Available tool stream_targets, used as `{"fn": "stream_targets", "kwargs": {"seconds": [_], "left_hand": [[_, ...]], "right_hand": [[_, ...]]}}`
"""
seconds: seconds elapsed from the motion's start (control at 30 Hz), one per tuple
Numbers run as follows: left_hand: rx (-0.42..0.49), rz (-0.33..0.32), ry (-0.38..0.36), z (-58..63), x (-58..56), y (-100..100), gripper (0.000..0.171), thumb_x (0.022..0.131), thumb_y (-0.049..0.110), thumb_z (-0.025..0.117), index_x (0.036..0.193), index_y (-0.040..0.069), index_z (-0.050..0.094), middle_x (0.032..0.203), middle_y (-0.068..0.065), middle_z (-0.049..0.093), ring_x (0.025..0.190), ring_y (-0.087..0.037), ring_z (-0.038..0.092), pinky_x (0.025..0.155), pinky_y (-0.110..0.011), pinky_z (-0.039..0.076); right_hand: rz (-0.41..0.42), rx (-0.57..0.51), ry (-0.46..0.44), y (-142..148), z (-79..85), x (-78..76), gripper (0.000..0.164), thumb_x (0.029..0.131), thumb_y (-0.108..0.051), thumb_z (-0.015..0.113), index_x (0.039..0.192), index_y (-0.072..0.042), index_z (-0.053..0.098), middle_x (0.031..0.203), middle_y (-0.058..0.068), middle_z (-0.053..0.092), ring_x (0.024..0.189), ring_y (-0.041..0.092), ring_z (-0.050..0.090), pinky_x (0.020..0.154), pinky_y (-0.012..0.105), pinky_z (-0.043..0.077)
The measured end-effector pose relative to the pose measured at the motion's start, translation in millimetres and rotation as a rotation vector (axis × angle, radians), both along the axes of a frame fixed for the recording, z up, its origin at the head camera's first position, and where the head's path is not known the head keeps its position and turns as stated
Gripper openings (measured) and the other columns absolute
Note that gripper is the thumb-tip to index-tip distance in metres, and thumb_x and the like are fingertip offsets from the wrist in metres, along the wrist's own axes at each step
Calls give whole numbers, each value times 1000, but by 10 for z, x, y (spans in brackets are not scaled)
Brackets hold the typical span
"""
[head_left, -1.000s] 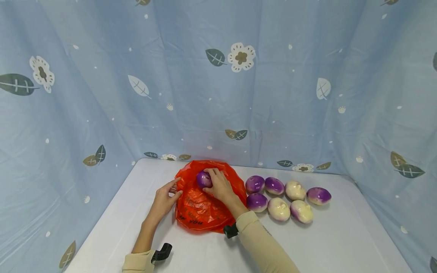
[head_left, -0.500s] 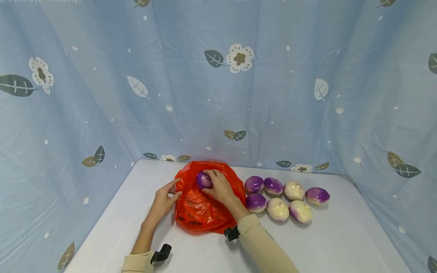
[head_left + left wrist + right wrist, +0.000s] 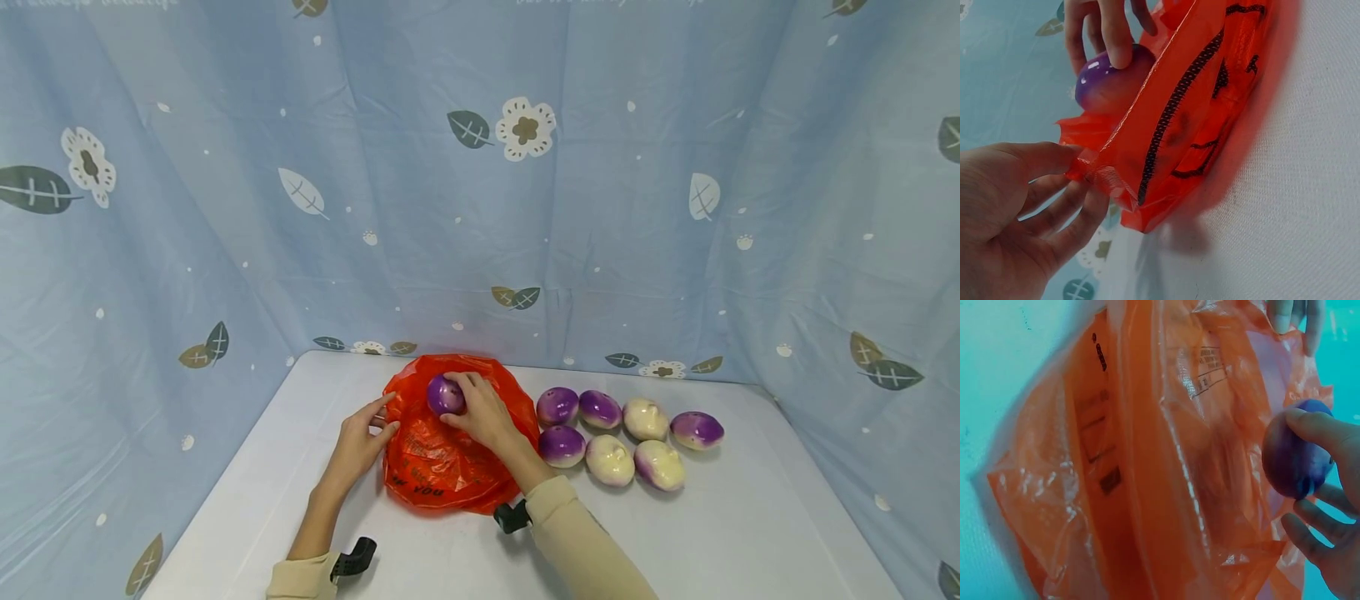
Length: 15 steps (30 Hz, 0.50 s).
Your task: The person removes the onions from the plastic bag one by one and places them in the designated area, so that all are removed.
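A red plastic bag (image 3: 450,467) with black print lies spread on the table, its mouth open. My left hand (image 3: 358,443) pinches the bag's left rim between thumb and fingers; in the left wrist view the gathered edge (image 3: 1085,164) sits at the fingertips. My right hand (image 3: 483,414) grips a glossy purple turnip (image 3: 444,395) over the bag's mouth. In the right wrist view the thumb lies across the top of that turnip (image 3: 1297,453) and the fingers are beneath it. The bag's inside is mostly hidden.
Right of the bag, several more turnips stand in two loose rows, some purple side up (image 3: 562,446), others cream side up (image 3: 610,460). The nearest ones border the bag's right edge. A blue patterned curtain (image 3: 420,208) hangs behind the white table (image 3: 750,517).
The turnip in my right hand has shifted very slightly left over the bag. My left hand stays at the bag's rim, and the other turnips have not moved.
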<state>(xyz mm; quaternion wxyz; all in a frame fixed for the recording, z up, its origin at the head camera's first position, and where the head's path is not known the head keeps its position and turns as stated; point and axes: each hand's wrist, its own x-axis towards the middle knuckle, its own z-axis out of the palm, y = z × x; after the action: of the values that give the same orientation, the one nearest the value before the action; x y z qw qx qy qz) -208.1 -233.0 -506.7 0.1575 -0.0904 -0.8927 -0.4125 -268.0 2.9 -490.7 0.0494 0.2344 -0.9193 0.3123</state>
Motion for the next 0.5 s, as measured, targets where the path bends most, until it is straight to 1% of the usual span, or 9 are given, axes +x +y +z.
{"fn": "stream_targets", "kwargs": {"seconds": [0.13,0.33,0.5], "left_hand": [[0,1,-10,-1,7,0,52,84,2,74,134,4,59,95,-13,71,83,-24,70,68,-22,56],[2,-3,-14,7,17,8,52,85,2,74,134,3,58,95,-13,72,83,-24,70,68,-22,56],[10,-1,-22,13,13,22,52,85,3,73,134,3,58,95,-13,71,83,-24,70,68,-21,56]], "right_hand": [[2,-2,-17,25,19,38,69,82,-35,79,141,-26,47,137,6,53,125,26,53,103,47,49],[7,-22,-46,61,8,94,69,82,-35,79,142,-27,46,138,6,52,127,26,52,103,49,49],[8,-42,-33,95,-2,123,69,82,-35,79,141,-27,46,137,6,52,127,26,53,102,50,49]]}}
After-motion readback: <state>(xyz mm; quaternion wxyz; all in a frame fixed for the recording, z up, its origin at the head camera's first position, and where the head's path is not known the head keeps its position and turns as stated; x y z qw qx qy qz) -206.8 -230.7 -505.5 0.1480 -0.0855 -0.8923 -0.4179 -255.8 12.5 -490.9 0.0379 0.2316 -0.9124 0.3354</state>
